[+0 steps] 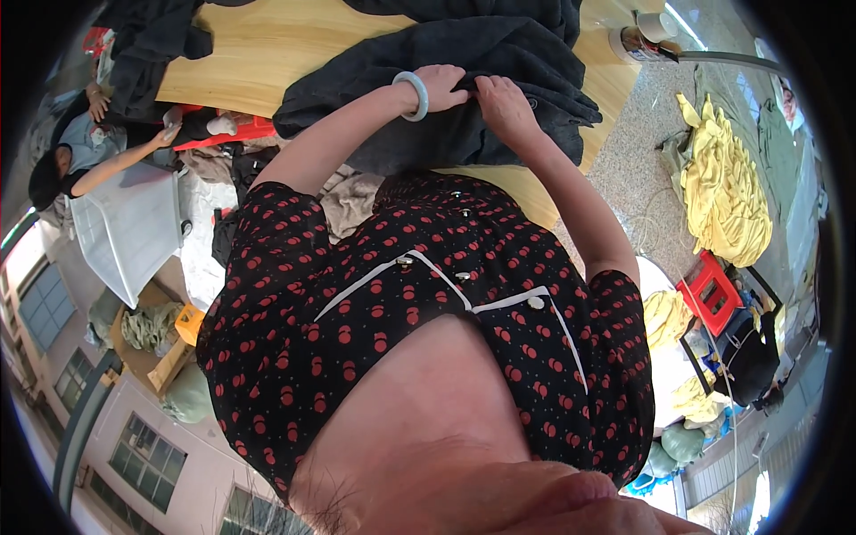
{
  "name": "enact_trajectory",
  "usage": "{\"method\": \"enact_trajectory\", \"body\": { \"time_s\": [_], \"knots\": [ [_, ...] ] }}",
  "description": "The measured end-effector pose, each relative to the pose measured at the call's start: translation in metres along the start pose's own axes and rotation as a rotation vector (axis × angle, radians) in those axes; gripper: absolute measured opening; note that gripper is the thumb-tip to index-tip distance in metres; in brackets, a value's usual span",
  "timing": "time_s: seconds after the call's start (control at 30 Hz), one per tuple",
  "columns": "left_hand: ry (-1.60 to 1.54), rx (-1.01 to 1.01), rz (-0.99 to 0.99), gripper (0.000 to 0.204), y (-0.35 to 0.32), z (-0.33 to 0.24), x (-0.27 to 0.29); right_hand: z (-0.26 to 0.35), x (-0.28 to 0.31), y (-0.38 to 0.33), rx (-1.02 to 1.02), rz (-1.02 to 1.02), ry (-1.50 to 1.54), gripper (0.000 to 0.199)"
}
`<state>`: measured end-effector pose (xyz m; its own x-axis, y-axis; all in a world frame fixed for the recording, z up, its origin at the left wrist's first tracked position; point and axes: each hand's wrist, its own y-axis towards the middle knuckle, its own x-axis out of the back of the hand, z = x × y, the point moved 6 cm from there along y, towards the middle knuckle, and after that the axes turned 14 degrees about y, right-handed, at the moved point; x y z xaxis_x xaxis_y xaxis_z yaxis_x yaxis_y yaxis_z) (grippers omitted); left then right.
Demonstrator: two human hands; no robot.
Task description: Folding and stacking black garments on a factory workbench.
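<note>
A black garment (357, 85) lies bunched in folds on the wooden table (259, 49) in front of me; its exact kind does not show. My left hand (437, 87), with a pale bangle (412, 94) round its wrist, has its fingers closed on a fold of the cloth. Close beside it on the right, my right hand (506, 109) pinches the same dark cloth, thumb and fingertips together. A narrow gap parts the two hands. The fingertips are partly hidden in the folds.
More dark clothing (152, 53) hangs over the table's left side. Beyond it a co-worker (85, 147) reaches over a white bin (129, 227). To the right are a yellow cloth pile (727, 187), a red stool (711, 292) and a cup (657, 27) at the table's corner.
</note>
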<state>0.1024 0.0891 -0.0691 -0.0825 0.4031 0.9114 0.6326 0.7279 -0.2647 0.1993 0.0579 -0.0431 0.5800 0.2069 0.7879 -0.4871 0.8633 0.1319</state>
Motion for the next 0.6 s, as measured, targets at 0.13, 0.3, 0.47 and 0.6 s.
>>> {"method": "enact_trajectory", "body": {
  "time_s": [0.13,0.3,0.47,0.6],
  "knots": [
    [0.001,0.034,0.013,0.033,-0.002,-0.003,-0.003,-0.001,0.001,0.001,0.016,-0.014,0.017,0.006],
    [0.030,0.047,-0.002,0.029,0.000,-0.006,-0.004,-0.010,-0.004,0.000,0.004,0.018,0.036,0.006],
    [0.010,0.011,-0.081,0.028,0.000,-0.006,-0.004,-0.010,0.002,-0.002,0.029,0.038,0.081,0.006],
    [-0.077,-0.033,-0.147,0.029,0.001,-0.008,0.002,-0.014,0.011,-0.005,-0.049,0.079,0.252,0.014]
  ]
}}
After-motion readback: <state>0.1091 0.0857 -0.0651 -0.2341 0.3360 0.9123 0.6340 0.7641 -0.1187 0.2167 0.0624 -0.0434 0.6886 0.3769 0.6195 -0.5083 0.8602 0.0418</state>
